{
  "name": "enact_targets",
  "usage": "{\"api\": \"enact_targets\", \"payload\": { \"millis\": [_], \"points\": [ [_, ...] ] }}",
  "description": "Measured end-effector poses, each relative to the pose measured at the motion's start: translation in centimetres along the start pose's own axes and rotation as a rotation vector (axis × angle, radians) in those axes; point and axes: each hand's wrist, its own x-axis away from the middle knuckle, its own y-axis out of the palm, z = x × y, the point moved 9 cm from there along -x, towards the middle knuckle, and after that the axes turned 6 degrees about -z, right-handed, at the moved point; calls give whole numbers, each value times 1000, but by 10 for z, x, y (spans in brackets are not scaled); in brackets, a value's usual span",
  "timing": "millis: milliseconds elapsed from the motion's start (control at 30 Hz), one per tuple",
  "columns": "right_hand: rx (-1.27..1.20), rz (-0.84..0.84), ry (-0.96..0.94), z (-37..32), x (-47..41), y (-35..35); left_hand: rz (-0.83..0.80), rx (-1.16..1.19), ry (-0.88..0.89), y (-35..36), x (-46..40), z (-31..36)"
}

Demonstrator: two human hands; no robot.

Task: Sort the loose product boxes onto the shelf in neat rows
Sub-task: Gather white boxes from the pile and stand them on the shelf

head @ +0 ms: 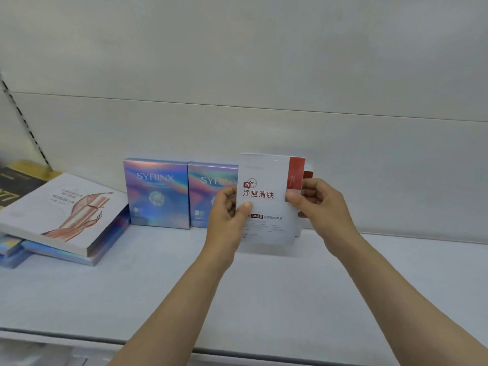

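Here both hands (pixel 229 207) (pixel 317 199) pinch the white box (pixel 266 204) upright.

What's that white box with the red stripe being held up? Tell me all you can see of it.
The white box is a flat, card-like carton with a red band down its upper right edge, a small red clock logo and dark red Chinese lettering on its front. It stands upright, front facing the camera, over the shelf, partly hiding a shiny blue box behind it. The left hand grips its left edge, the right hand its right edge.
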Motion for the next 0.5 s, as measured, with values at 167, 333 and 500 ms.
{"api": "enact_targets", "payload": {
  "millis": [167,333,500],
  "points": [
    [-58,62,79,24,0,-21,56,-568,287,-17,-13,26],
    [64,166,145,52,0,-30,200,-1119,490,-44,-39,42],
    [166,278,134,49,1,-30,117,-1202,541,-43,-52,28]
  ]
}}
